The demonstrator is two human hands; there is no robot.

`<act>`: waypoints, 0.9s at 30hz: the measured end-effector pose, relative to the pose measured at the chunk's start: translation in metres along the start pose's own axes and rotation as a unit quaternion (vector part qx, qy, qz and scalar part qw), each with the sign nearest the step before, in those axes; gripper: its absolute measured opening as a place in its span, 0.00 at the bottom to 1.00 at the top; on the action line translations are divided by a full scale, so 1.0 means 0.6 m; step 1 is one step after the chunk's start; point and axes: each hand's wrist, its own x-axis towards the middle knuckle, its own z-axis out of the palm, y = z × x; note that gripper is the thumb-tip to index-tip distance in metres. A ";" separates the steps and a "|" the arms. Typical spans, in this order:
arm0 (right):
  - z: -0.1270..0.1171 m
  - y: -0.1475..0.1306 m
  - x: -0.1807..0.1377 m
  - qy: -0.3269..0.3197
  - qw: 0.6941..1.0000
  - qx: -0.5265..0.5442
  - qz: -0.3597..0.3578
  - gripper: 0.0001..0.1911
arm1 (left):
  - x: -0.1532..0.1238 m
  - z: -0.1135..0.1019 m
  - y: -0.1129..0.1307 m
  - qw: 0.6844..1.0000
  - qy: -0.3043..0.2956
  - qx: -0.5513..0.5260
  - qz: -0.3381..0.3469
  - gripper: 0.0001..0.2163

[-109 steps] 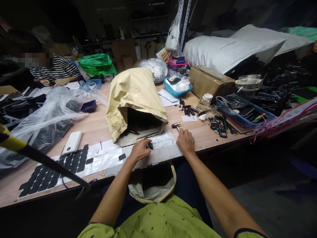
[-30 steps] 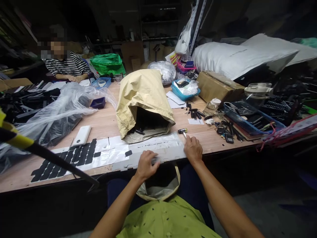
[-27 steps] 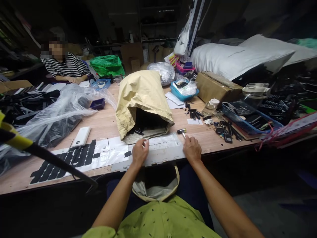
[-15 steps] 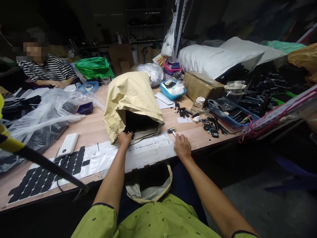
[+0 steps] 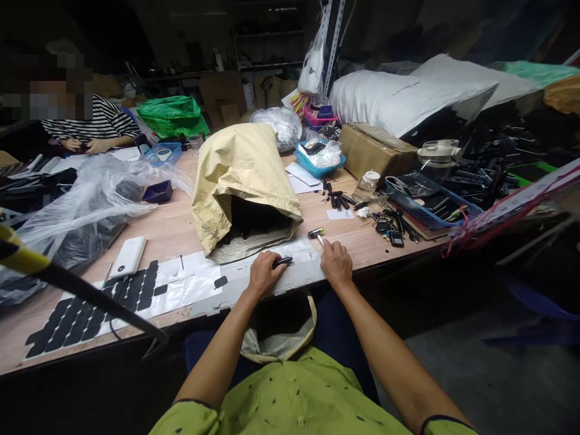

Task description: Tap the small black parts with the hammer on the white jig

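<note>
While the left hand has its fingers pinched on a small black part over the white sheet at the table edge, the right hand sits curled on the same sheet; can't tell if it grips anything. Little tool just past its fingertips; open tan sack right behind.

Left hand around small black part

power bank | cardboard box | green bag (far edge) | blue tray
</note>
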 end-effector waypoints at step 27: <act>-0.069 -0.054 -0.108 -0.044 0.917 0.383 -0.101 0.20 | 0.008 0.026 0.010 0.998 0.005 -0.051 -0.030 0.05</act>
